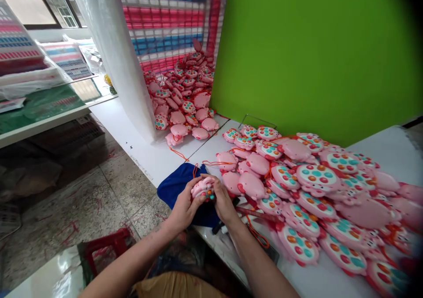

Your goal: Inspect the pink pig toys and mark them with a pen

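Note:
Between my two hands is a pink plastic pig-shaped toy (203, 188) with coloured buttons, its orange cord loop rising above it. My left hand (185, 201) grips the toy's left side, thumb along its lower edge. On the other side my right hand (222, 199) holds it with fingers curled round. Under the hands a dark blue cloth (173, 185) lies at the table's edge. Right beside my right hand spreads a heap of the same pig toys (257, 163), some buttons up, others showing plain pink backs.
A second pile of pig toys (185, 106) lies at the back by a striped crate (165, 29), next to a white plastic sheet (109, 55). A green panel (313, 55) stands behind the near heap. A red stool (105, 247) is on the floor at left.

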{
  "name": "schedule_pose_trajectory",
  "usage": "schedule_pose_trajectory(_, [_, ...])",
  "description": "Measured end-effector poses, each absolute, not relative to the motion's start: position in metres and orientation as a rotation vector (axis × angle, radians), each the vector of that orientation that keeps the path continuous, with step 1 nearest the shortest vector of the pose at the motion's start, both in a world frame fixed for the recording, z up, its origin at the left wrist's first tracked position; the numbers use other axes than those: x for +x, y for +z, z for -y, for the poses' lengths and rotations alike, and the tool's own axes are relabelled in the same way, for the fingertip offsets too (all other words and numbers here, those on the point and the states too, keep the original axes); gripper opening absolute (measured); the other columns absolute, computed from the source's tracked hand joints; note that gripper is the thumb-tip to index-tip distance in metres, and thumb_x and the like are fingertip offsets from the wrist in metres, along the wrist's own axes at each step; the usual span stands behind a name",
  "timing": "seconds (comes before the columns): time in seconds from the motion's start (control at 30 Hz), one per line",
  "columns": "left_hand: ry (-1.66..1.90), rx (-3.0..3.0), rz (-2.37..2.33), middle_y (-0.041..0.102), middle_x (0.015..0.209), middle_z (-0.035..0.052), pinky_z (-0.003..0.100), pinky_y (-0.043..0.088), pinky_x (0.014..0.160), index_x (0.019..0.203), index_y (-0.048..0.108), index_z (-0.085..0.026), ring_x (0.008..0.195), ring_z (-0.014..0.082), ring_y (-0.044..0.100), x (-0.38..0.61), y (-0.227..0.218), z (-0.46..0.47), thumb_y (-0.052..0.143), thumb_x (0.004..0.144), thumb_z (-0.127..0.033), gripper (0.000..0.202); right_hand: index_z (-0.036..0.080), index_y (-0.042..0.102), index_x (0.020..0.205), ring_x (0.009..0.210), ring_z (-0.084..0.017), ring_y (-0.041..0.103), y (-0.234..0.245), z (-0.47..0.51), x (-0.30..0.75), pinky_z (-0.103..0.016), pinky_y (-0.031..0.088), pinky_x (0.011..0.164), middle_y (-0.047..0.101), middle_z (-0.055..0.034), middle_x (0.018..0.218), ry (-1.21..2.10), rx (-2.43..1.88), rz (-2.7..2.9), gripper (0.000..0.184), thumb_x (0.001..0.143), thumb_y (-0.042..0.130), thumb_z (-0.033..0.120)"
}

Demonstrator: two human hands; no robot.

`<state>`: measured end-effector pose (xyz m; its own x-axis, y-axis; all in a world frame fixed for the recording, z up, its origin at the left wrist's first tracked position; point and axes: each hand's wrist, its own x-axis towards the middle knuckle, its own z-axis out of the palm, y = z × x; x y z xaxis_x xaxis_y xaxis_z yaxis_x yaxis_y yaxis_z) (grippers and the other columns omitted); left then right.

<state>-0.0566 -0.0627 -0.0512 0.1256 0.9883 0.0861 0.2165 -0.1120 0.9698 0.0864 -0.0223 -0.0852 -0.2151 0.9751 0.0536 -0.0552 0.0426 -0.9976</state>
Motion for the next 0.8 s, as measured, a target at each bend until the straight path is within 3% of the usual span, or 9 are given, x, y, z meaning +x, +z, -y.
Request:
schedule_pose_trajectory(0.13, [1.031,1.599,-1.318,0.055,0.131,0.0095,0.034,0.04,0.102,0.133,0.043,-0.02,0.117,0.0216,0.054,-0.051,-0.044,0.066,0.049,0.092,-0.035,0.044,0.022,0.043,0.129,0.116,-0.02,0.053,-0.079,0.027,0.084,-0.034,0.043,0.101,0.053,-0.0084,0.128,1.334,-0.979,1.428,0.055,0.086,0.048,0.057])
schedule_pose_trajectory(0.2, [1.004,1.642,-1.357,0.053,0.134,0.0088,0.034,0.039,0.103,0.134,0.042,-0.022,0.12,0.0213,0.053,-0.047,-0.044,0.068,0.047,0.093,-0.034,0.043,0.021,0.046,0.119,0.109,-0.018,0.056,-0.076,0.03,0.082,-0.032,0.045,0.096,0.057,-0.0077,0.118,1.22,-1.043,1.468,0.048,0.085,0.052,0.054])
schedule_pose_trajectory(0.27, [0.984,1.675,-1.387,0.052,0.135,0.0084,0.034,0.04,0.102,0.135,0.042,-0.024,0.12,0.0212,0.053,-0.043,-0.045,0.07,0.046,0.093,-0.033,0.043,0.02,0.05,0.101,0.092,-0.016,0.058,-0.075,0.031,0.079,-0.03,0.048,0.084,0.06,-0.0046,0.098,1.115,-1.133,1.457,0.035,0.089,0.045,0.053])
schedule_pose_trajectory(0.37, [0.976,1.665,-1.443,0.054,0.132,0.0092,0.033,0.042,0.101,0.134,0.043,-0.022,0.118,0.0216,0.055,-0.039,-0.051,0.072,0.048,0.092,-0.031,0.043,0.02,0.049,0.087,0.078,-0.015,0.055,-0.076,0.031,0.076,-0.028,0.046,0.074,0.055,-0.0013,0.08,1.059,-1.2,1.439,0.036,0.093,0.034,0.052])
schedule_pose_trajectory(0.6, [1.014,1.671,-1.513,0.058,0.127,0.0065,0.032,0.044,0.099,0.132,0.044,-0.023,0.113,0.0185,0.058,-0.042,-0.06,0.072,0.052,0.09,-0.026,0.042,0.02,0.053,0.086,0.077,-0.016,0.054,-0.081,0.026,0.078,-0.028,0.045,0.075,0.057,-0.0021,0.079,1.093,-1.202,1.456,0.048,0.094,0.023,0.056])
schedule_pose_trajectory(0.8, [1.035,1.704,-1.523,0.059,0.125,0.0075,0.032,0.045,0.098,0.132,0.044,-0.023,0.111,0.0186,0.059,-0.044,-0.062,0.071,0.05,0.091,-0.028,0.042,0.02,0.058,0.097,0.091,-0.017,0.059,-0.079,0.027,0.082,-0.028,0.047,0.082,0.063,-0.0044,0.097,1.148,-1.153,1.496,0.052,0.094,0.022,0.059])
